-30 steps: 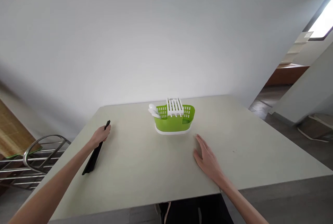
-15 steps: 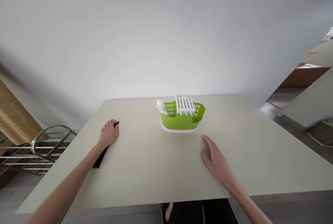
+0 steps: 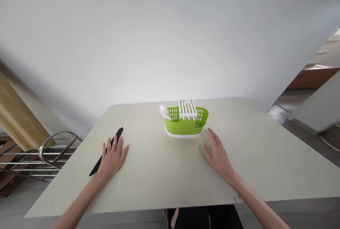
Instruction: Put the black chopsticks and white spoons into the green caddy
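Note:
A green cutlery basket (image 3: pixel 183 126) with a white slotted insert and a white base stands near the far middle of the pale table (image 3: pixel 159 183). White spoons (image 3: pixel 165 112) stick out of its left end. A bundle of black chopsticks (image 3: pixel 118 135) lies on the table's left side. My left hand (image 3: pixel 113 158) rests flat on the table with fingers spread, partly over the chopsticks. My right hand (image 3: pixel 218 152) lies open on the table just right of and in front of the basket, holding nothing.
A metal wire rack (image 3: pixel 45 154) stands on the floor left of the table, with a bamboo board (image 3: pixel 16 119) leaning behind it. A plain white wall rises behind the table. A passage opens at the right.
My left hand has let go of the chopsticks, drawn back toward me and flattened out. My right hand has slid slightly forward toward the basket.

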A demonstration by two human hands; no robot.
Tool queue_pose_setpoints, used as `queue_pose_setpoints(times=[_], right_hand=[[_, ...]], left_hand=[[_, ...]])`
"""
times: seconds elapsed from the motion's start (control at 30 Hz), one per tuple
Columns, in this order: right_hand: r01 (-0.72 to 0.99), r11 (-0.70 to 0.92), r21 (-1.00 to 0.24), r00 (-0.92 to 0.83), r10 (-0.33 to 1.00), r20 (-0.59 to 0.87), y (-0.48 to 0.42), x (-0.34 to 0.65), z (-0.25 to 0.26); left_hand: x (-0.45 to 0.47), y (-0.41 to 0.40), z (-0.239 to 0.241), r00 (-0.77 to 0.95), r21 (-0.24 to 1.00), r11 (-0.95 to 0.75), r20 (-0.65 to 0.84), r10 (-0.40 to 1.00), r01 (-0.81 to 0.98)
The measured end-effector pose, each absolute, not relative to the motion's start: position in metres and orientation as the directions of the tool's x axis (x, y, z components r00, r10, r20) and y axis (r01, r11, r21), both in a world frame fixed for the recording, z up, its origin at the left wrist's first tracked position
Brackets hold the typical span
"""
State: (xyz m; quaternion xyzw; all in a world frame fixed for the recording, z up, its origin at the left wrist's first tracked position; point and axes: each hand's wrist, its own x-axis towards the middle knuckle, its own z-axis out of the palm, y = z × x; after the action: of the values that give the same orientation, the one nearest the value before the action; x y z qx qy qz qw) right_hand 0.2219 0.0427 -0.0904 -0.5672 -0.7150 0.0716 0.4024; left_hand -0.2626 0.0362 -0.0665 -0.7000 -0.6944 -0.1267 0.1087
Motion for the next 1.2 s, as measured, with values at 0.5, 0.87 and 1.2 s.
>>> queue_pose_setpoints(times=[0.5,0.87,1.2], right_hand=[[0.799,0.461,-0.387,-0.101,0.737,0.668,0.091,0.199,-0.100],[0.778,0.466,-0.421,-0.086,0.743,0.664,0.093,0.200,-0.097],[0.759,0.469,-0.453,-0.077,0.754,0.652,0.093,0.199,-0.096]], left_hand=[[-0.064,0.157,0.075,0.407,0.112,-0.496,0.433,0.804,0.861],[-0.052,0.179,0.093,0.640,-0.291,-0.585,0.153,0.753,0.757],[-0.057,0.171,0.084,0.773,-0.123,-0.767,0.195,0.604,0.630]])
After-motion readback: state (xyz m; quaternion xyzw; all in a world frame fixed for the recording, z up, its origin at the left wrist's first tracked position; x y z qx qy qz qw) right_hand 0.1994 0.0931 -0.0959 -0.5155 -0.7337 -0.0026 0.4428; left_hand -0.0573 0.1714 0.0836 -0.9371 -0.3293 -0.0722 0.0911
